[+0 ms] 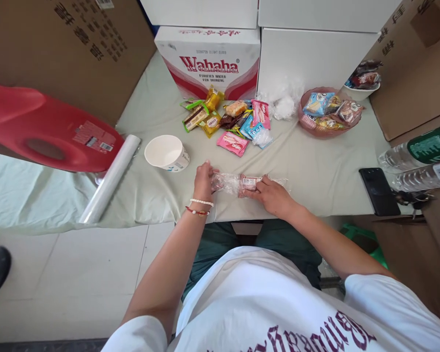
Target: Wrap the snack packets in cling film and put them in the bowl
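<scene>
A brown-pink snack packet (248,182) with a barcode lies at the table's front edge, with crinkled clear plastic wrap (230,183) around it and to its left. My right hand (275,196) grips the packet's right end, thumb and fingers closed on it. At the left end, my left hand (204,180) has its fingers curled on the wrap, beside another brownish piece partly hidden by the fingers. A white paper bowl (164,150) stands just beyond my left hand. Farther back lies a loose pile of wrapped snacks, including a pink packet (233,143).
A glass bowl (305,122) of snacks sits at the back right, near crumpled clear plastic (284,105). A plastic film roll (112,178) and red jug (55,129) are left. A phone (379,191) and bottles (403,159) are right. A Wahaha carton (209,63) stands behind.
</scene>
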The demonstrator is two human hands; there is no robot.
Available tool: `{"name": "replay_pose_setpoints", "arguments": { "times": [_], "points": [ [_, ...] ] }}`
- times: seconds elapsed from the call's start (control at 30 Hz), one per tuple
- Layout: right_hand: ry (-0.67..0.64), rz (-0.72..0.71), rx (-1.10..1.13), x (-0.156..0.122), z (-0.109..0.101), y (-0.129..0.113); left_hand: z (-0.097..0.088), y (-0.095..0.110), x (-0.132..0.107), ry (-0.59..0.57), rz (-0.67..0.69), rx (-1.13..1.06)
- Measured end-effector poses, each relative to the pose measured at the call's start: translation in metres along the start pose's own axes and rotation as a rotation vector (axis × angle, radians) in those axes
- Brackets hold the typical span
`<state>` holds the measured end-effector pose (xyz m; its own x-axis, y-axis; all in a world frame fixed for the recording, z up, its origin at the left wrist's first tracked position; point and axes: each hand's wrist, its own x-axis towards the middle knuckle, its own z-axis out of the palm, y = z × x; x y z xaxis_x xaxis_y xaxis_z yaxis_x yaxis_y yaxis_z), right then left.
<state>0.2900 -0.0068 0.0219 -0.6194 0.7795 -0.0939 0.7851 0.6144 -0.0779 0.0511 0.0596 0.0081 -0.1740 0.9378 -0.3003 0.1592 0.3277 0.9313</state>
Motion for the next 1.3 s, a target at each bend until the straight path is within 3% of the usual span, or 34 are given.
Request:
{"name": "replay_pose_setpoints", "arguments": {
  "times": [0.13,0.27,0.37,0.5,0.53,0.6,0.67,0.73,0.87,1.0,1.17,1.3],
  "points": [
    [-0.015,-0.001,0.016,0.001,0.001,0.000,0.010,0.017,-0.024,-0.012,0.082,0.144],
    [0.009,-0.004,0.097,0.001,0.006,-0.001,0.040,0.027,-0.052,-0.211,0.255,0.118],
    [0.066,-0.009,0.207,-0.010,0.005,0.000,0.062,0.022,-0.063,-0.348,0.377,0.161],
    [0.134,-0.080,0.471,-0.042,0.001,0.013,0.073,0.003,-0.072,-0.365,0.684,0.464],
    [0.174,-0.020,0.535,-0.049,0.001,0.017,0.073,-0.002,-0.076,-0.366,0.741,0.554],
    [0.305,0.258,0.562,-0.060,0.007,0.026,0.074,-0.009,-0.083,-0.359,0.810,0.725],
    [0.420,0.563,0.441,-0.065,0.016,0.031,0.075,-0.011,-0.091,-0.341,0.837,0.860],
    [0.447,0.687,0.310,-0.064,0.024,0.033,0.075,-0.010,-0.095,-0.309,0.841,0.961],
    [0.409,0.608,0.431,-0.050,0.021,0.028,0.073,-0.006,-0.094,-0.265,0.831,1.089],
    [0.401,0.570,0.626,-0.012,-0.009,0.016,0.074,-0.011,-0.089,-0.310,0.874,1.097],
    [0.095,0.465,0.387,0.050,-0.040,-0.012,0.066,-0.027,-0.083,-0.358,0.937,1.026],
    [0.054,0.434,0.310,0.072,-0.046,-0.039,0.036,-0.042,-0.074,-0.380,0.957,0.845]
  ]
}}
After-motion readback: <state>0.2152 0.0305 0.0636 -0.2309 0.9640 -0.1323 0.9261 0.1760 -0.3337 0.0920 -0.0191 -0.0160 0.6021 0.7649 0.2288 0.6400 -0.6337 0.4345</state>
